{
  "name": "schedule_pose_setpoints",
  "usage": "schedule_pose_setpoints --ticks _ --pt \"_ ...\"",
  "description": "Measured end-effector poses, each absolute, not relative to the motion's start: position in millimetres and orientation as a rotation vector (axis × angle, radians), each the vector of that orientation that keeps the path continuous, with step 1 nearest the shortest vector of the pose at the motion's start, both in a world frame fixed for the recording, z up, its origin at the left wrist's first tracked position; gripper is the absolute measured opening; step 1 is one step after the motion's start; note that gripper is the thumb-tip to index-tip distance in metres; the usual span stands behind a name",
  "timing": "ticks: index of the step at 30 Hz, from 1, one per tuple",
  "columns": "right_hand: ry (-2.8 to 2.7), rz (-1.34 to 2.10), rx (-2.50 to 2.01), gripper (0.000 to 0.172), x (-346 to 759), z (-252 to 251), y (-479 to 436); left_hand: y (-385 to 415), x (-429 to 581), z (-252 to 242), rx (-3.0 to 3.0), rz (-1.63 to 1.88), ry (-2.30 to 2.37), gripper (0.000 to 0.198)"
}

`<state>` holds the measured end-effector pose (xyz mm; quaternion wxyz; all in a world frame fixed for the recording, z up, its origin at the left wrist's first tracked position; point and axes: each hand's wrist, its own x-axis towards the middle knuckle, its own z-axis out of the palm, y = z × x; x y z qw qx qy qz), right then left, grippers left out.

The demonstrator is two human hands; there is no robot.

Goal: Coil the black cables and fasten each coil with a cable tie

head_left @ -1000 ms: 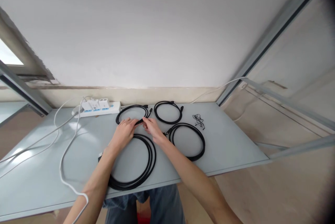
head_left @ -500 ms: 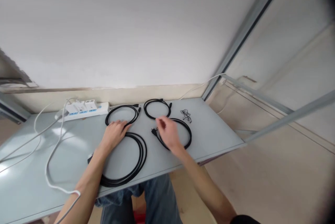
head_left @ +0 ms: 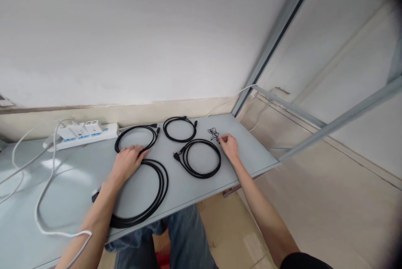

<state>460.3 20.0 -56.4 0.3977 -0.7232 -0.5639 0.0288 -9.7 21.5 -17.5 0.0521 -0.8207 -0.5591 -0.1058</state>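
Observation:
Several coiled black cables lie on a pale grey table [head_left: 251, 156]. My left hand [head_left: 127, 161] rests with fingers spread on the near edge of the back-left coil [head_left: 136, 138], just above the largest coil [head_left: 141, 195]. My right hand [head_left: 230, 146] has reached to the right, fingers curled, its fingertips at a small tangle of thin black wire ties [head_left: 214, 133]. Whether it grips one I cannot make out. Between my hands sit a mid-sized coil [head_left: 198, 158] and a smaller back coil [head_left: 179, 129].
A white power strip [head_left: 84, 131] with plugged adapters sits at the back left, and white cords [head_left: 44, 193] trail over the table's left side. The wall rises right behind the table. Metal frame bars [head_left: 329, 124] stand to the right, and my knees are under the front edge.
My right hand left the back-left coil and swept right across the table to the wire ties. My left hand stayed on that coil. The view turned to the right.

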Motion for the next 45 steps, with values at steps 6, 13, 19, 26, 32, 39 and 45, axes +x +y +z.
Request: schedule_pose_setpoints --ticks 6,13,19,26,32,39,45 --pt "-1.460 0.036 -1.886 0.031 457.6 -57.1 23.8 21.9 -9.5 -17.6 -2.549 -0.339 -1.685 0.050" --pt "-1.326 0.016 -1.837 0.038 457.5 -44.9 15.0 21.3 -9.9 -17.3 -2.521 -0.362 -1.693 0.051" --pt "-1.176 0.011 -1.434 0.038 396.9 -0.7 -1.8 20.7 -10.0 -18.4 -2.497 -0.369 -1.649 0.050" --pt "-1.546 0.452 -1.012 0.026 217.0 58.6 33.9 17.1 -9.6 -15.1 -2.524 -0.390 -1.661 0.046" --pt "-1.876 0.537 -1.043 0.030 140.6 30.3 54.5 14.6 -7.9 -10.4 -2.512 -0.404 -1.679 0.036" --pt "-1.825 0.521 -1.140 0.015 146.0 -4.7 47.3 15.2 -4.5 -8.2 -2.571 -0.422 -1.658 0.028" --pt "-1.903 0.418 -1.212 0.019 148.1 -8.2 49.1 12.5 -1.2 -7.1 -2.581 -0.465 -1.712 0.022"
